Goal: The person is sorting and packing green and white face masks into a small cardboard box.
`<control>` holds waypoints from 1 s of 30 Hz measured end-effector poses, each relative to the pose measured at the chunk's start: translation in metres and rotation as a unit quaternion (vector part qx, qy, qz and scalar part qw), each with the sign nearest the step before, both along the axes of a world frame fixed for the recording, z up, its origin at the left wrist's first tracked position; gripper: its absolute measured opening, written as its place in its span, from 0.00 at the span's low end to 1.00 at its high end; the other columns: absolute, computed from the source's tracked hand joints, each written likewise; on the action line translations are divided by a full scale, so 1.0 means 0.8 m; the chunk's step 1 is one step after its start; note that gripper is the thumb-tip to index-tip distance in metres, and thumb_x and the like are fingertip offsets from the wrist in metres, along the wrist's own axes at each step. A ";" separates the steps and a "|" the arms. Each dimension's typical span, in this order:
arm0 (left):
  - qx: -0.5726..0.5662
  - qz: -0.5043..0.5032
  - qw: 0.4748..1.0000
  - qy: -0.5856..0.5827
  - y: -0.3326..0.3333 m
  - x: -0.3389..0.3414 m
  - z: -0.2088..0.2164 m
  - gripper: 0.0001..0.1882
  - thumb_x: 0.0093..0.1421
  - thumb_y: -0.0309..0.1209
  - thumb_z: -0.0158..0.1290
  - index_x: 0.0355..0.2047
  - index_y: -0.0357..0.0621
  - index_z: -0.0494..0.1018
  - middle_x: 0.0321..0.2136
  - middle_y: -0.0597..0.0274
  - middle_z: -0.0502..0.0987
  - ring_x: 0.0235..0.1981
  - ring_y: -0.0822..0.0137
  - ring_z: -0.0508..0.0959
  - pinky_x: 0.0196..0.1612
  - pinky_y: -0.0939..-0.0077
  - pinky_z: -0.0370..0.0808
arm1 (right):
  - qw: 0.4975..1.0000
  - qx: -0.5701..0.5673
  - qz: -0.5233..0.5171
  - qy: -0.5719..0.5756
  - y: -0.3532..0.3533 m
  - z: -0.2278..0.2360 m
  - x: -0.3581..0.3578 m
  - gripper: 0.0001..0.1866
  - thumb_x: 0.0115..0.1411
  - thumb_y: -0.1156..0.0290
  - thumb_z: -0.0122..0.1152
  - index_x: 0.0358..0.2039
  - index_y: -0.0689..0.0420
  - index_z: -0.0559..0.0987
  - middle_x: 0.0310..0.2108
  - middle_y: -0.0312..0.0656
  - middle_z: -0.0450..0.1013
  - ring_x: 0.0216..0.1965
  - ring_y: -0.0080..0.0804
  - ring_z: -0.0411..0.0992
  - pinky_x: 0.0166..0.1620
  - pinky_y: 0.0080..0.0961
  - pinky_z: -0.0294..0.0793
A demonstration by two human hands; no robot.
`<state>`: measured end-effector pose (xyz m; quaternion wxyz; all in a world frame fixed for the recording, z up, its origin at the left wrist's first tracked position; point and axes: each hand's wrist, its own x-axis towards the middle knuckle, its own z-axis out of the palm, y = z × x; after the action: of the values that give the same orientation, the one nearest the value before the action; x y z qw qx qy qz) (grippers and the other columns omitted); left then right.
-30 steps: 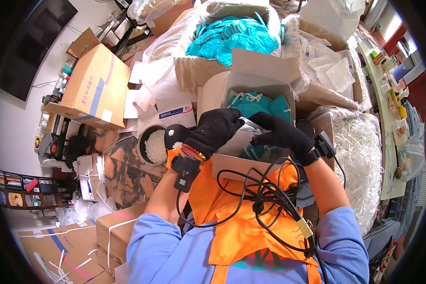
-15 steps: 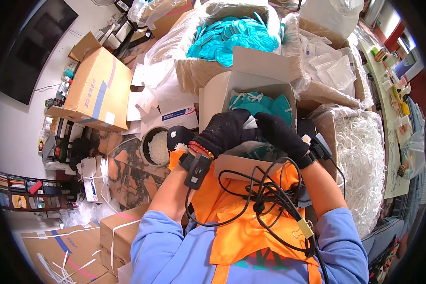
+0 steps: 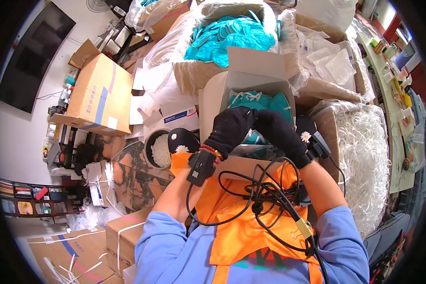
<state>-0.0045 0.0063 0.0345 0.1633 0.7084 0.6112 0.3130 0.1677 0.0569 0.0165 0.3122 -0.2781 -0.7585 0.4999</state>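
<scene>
Two hands, mid-frame: the black-gloved left hand [image 3: 231, 128] and right hand [image 3: 280, 135] meet above an open white box [image 3: 256, 62].
Fingers: bent inward, touching across the two hands; what lies between them is hidden, so whether they grasp anything cannot be told.
Teal masks [image 3: 266, 105]: stacked inside the white box at centre, beyond the gloves, with more teal showing just below the hands.
Upper centre: a plastic-lined carton [image 3: 196, 75] heaped with teal pieces [image 3: 232, 39].
Upper right: clear packets [image 3: 334, 67] lie in another carton.
Right: a mass of white straps [image 3: 362, 151].
Left of centre: a bowl of white pellets [image 3: 161, 152].
Lower centre: black cables [image 3: 257, 207] loop over an orange apron [image 3: 239, 244].
</scene>
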 end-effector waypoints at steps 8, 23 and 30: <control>0.141 -0.045 0.984 0.096 0.008 0.003 -0.048 0.12 0.56 0.32 0.52 0.39 0.45 0.76 0.28 0.50 0.78 0.28 0.50 0.78 0.33 0.59 0.75 | 0.915 0.378 -0.029 -0.139 -0.016 0.034 -0.007 0.03 0.47 0.72 0.60 0.24 0.54 0.77 0.22 0.45 0.71 0.29 0.49 0.71 0.32 0.41 0.70; -0.069 0.021 0.964 0.254 0.075 0.007 -0.072 0.13 0.62 0.35 0.44 0.36 0.44 0.76 0.33 0.48 0.79 0.37 0.49 0.80 0.38 0.54 0.75 | 0.866 0.292 -0.003 -0.406 -0.089 0.097 -0.003 0.06 0.53 0.63 0.60 0.25 0.50 0.79 0.24 0.43 0.74 0.30 0.47 0.75 0.32 0.43 0.72; 0.154 0.088 0.984 -0.030 0.032 -0.020 0.034 0.21 0.56 0.43 0.58 0.44 0.41 0.75 0.40 0.47 0.78 0.41 0.50 0.79 0.47 0.61 0.74 | 0.916 0.323 -0.144 -0.189 -0.016 0.059 0.011 0.09 0.56 0.72 0.56 0.36 0.49 0.81 0.28 0.41 0.76 0.31 0.43 0.76 0.34 0.40 0.74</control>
<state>-0.0202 0.0318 0.0617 0.0425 0.6591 0.6105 0.4372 0.1764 0.0443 0.0639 0.3046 -0.3573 -0.8753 0.1158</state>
